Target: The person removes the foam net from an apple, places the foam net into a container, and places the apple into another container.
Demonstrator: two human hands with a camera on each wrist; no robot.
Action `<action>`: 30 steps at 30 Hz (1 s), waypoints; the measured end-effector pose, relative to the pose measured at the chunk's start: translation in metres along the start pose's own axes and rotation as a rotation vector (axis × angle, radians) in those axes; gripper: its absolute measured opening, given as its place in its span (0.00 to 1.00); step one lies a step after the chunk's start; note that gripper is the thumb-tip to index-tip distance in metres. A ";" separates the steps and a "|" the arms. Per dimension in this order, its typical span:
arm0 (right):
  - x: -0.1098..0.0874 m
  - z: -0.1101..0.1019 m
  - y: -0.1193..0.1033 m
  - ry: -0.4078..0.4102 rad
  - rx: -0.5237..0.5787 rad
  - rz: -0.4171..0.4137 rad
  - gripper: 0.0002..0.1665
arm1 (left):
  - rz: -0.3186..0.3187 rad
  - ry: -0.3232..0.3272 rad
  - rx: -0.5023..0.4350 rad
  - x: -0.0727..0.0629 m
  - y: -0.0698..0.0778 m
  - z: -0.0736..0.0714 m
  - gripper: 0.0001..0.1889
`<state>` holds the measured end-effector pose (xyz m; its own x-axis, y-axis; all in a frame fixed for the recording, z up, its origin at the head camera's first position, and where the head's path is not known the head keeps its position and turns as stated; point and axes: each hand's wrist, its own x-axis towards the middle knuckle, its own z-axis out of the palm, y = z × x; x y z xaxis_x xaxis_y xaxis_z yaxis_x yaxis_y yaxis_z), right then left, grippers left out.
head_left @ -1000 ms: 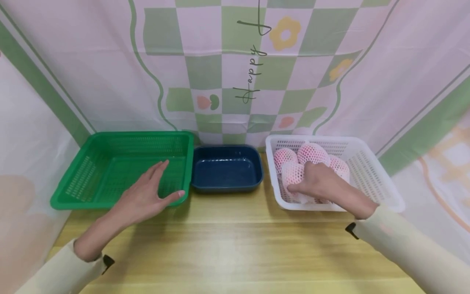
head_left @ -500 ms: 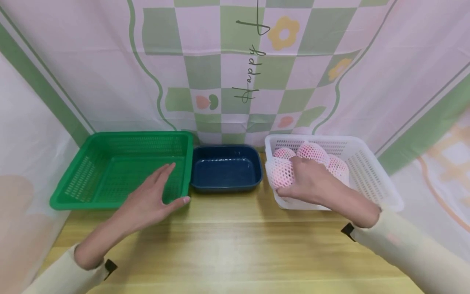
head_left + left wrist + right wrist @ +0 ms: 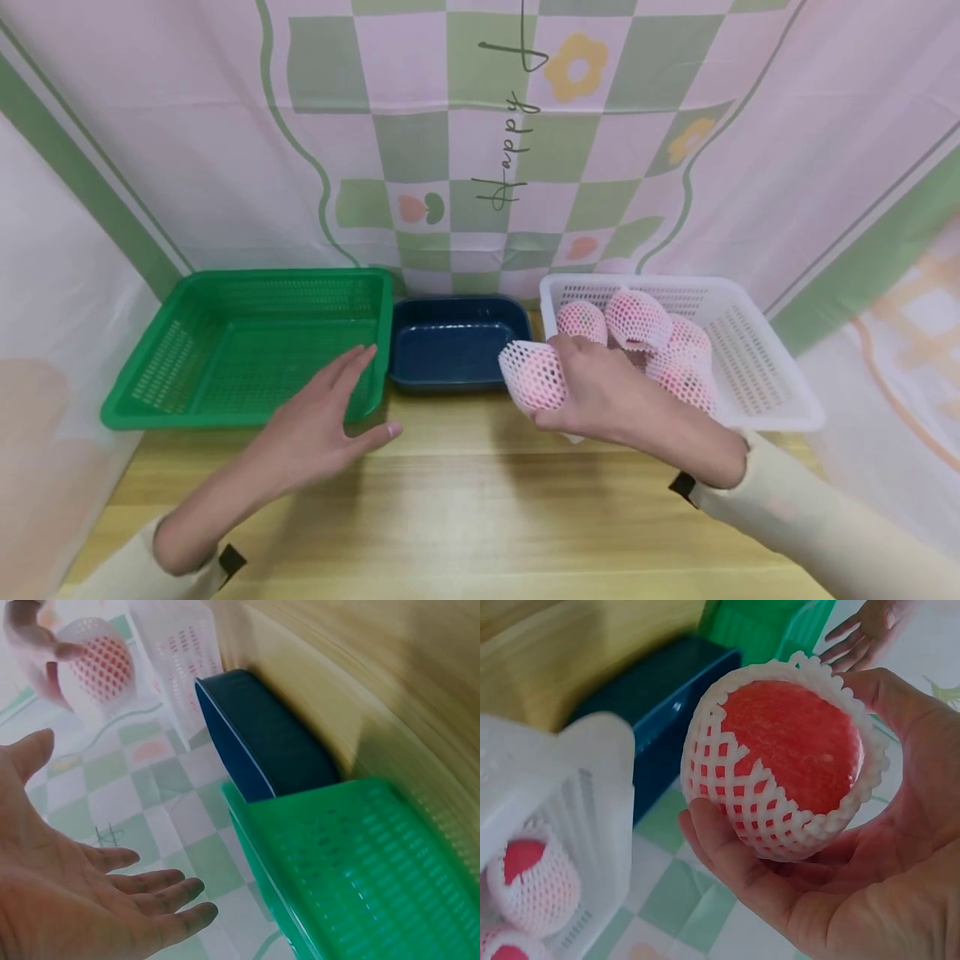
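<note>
My right hand (image 3: pixel 603 387) grips a red apple (image 3: pixel 534 377) in a white foam net, holding it above the table just left of the white basket (image 3: pixel 776 358). In the right wrist view, bare red skin shows at the net's opening on the apple (image 3: pixel 791 746), and thumb and fingers curve around it. Several more netted apples (image 3: pixel 637 318) lie in the white basket, partly hidden by my right hand. My left hand (image 3: pixel 315 429) hovers over the near right corner of the green basket (image 3: pixel 225 333), fingers extended, holding nothing; the left wrist view shows its bare palm.
Between the two baskets stands a dark blue rectangular dish (image 3: pixel 461 346) with nothing visible inside. All three containers line the back of the wooden table (image 3: pixel 465 500). A checkered cloth (image 3: pixel 487 150) hangs right behind them.
My right hand has lifted the apple out of the white basket and carried it left, toward the blue dish. My left hand has drifted slightly right and nearer, still holding nothing.
</note>
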<state>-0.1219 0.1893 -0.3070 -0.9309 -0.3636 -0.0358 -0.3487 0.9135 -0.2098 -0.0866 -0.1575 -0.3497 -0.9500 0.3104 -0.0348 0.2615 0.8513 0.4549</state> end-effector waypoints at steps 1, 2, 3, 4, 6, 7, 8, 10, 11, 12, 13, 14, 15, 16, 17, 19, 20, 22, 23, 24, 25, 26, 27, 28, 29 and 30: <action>0.000 0.002 -0.002 -0.004 -0.001 -0.010 0.54 | 0.001 -0.002 0.000 -0.001 0.001 0.001 0.57; -0.001 0.004 -0.003 -0.010 0.008 -0.021 0.54 | 0.001 -0.005 0.001 -0.002 0.002 0.002 0.57; -0.001 0.006 -0.005 -0.013 0.014 -0.034 0.55 | 0.001 -0.009 -0.001 -0.002 0.003 0.003 0.57; -0.001 0.008 -0.006 -0.013 0.016 -0.049 0.55 | 0.004 -0.010 -0.003 -0.003 0.004 0.005 0.57; -0.001 0.012 -0.009 -0.011 0.027 -0.079 0.55 | 0.013 -0.010 -0.014 -0.005 0.006 0.008 0.56; -0.001 0.015 -0.010 -0.012 0.035 -0.094 0.55 | 0.017 -0.012 -0.023 -0.005 0.006 0.010 0.56; -0.002 0.018 -0.011 -0.013 0.050 -0.108 0.54 | 0.025 -0.015 -0.029 -0.006 0.007 0.012 0.56; -0.002 0.024 -0.013 -0.008 0.060 -0.137 0.54 | 0.039 -0.022 -0.041 -0.008 0.009 0.017 0.55; -0.003 0.027 -0.014 -0.012 0.071 -0.147 0.54 | 0.044 -0.027 -0.048 -0.009 0.010 0.019 0.56; -0.003 0.031 -0.015 -0.020 0.081 -0.160 0.54 | 0.046 -0.032 -0.052 -0.009 0.011 0.022 0.56; -0.003 0.034 -0.016 -0.029 0.095 -0.167 0.54 | 0.048 -0.038 -0.057 -0.010 0.012 0.024 0.56; -0.004 0.038 -0.018 -0.036 0.104 -0.175 0.55 | 0.049 -0.041 -0.062 -0.011 0.013 0.026 0.57; -0.004 0.041 -0.019 -0.041 0.109 -0.183 0.55 | 0.048 -0.044 -0.069 -0.012 0.013 0.028 0.57; -0.004 0.045 -0.020 -0.047 0.115 -0.192 0.55 | 0.049 -0.044 -0.078 -0.013 0.014 0.030 0.57; -0.004 0.049 -0.021 -0.055 0.124 -0.196 0.55 | 0.048 -0.047 -0.087 -0.013 0.015 0.032 0.57; -0.005 0.056 -0.024 -0.060 0.140 -0.208 0.54 | 0.048 -0.051 -0.107 -0.015 0.016 0.035 0.56; -0.005 0.059 -0.024 -0.062 0.145 -0.215 0.55 | 0.049 -0.053 -0.117 -0.016 0.017 0.037 0.56; -0.006 0.067 -0.026 -0.076 0.163 -0.213 0.55 | 0.057 -0.058 -0.138 -0.018 0.018 0.040 0.55; -0.006 0.071 -0.027 -0.084 0.169 -0.208 0.56 | 0.060 -0.062 -0.147 -0.019 0.018 0.042 0.55; -0.007 0.074 -0.028 -0.091 0.172 -0.205 0.57 | 0.063 -0.066 -0.157 -0.019 0.019 0.044 0.55; -0.007 0.078 -0.028 -0.098 0.172 -0.202 0.58 | 0.066 -0.070 -0.168 -0.020 0.019 0.046 0.55; -0.007 0.081 -0.029 -0.106 0.172 -0.198 0.58 | 0.068 -0.075 -0.179 -0.021 0.019 0.048 0.54; -0.007 0.085 -0.029 -0.112 0.174 -0.197 0.59 | 0.070 -0.079 -0.189 -0.021 0.019 0.051 0.54; -0.008 0.088 -0.029 -0.115 0.173 -0.202 0.59 | 0.068 -0.084 -0.199 -0.022 0.019 0.053 0.54; -0.008 0.090 -0.029 -0.120 0.177 -0.205 0.60 | 0.066 -0.089 -0.209 -0.022 0.019 0.056 0.54; -0.008 0.093 -0.029 -0.124 0.182 -0.210 0.60 | 0.066 -0.094 -0.221 -0.022 0.018 0.058 0.54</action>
<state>-0.0943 0.1484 -0.3912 -0.8164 -0.5705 -0.0897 -0.4961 0.7722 -0.3969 -0.0508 -0.1243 -0.3925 -0.9095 0.4086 -0.0762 0.2687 0.7178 0.6423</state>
